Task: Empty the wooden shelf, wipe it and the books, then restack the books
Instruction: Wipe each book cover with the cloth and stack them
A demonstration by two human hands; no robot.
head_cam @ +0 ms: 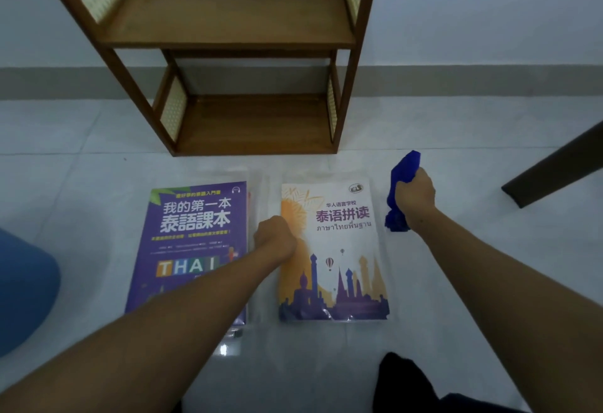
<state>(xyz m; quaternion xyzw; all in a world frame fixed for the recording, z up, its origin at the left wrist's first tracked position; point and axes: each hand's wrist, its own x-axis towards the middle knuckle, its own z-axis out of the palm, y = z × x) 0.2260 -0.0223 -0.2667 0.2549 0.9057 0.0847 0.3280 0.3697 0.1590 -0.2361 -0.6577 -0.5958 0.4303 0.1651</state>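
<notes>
The wooden shelf (228, 37) stands against the wall with both boards bare. Two books lie flat on the floor tiles in front of it: a purple one (192, 226) on the left, on top of other items whose edges show beneath, and a white and orange one (339, 249) on the right. My left hand (275, 238) rests curled on the left edge of the white and orange book; whether it grips the book I cannot tell. My right hand (416, 192) is closed around a blue cloth (403, 174), held just right of that book.
A dark slanted furniture leg (554, 168) crosses the floor at the right. A blue rounded object (23, 288) sits at the left edge. A dark patch, perhaps my clothing (404, 383), shows at the bottom. The grey skirting runs along the wall behind the shelf.
</notes>
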